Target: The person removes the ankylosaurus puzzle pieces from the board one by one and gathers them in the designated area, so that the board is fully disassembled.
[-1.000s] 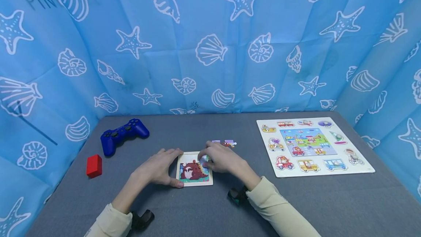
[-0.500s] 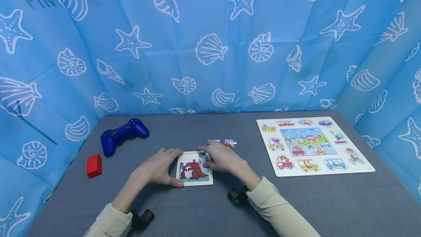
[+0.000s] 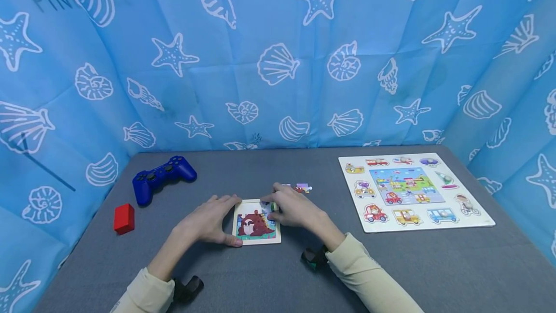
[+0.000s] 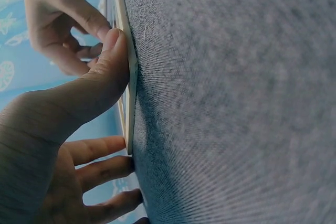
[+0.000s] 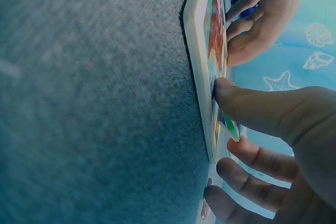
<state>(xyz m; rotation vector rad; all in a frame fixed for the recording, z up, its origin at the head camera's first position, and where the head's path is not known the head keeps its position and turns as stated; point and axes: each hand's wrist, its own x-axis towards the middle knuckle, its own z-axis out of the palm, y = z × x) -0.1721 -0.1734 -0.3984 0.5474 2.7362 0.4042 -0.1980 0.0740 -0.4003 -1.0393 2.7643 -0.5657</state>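
A small square puzzle board with a pale frame and a red-brown dinosaur picture lies flat on the grey table. My left hand holds it at the left, thumb on the near corner and fingers spread along the left and far edges. Over the board's upper right corner, my right hand pinches a puzzle piece. In the right wrist view this puzzle piece stands tilted, its green edge between thumb and index finger. Part of the picture's top shows bare white backing. Two loose puzzle pieces lie just beyond my right hand, one partly hidden.
A blue game controller lies at the back left, with a red block nearer. To the right is a large white knob-puzzle board with vehicle pieces. A blue shell-patterned curtain rises behind the table.
My right hand's fingers shift slightly at the board's upper right corner, and the pinched piece turns and settles lower there. My left hand and the board stay in place.
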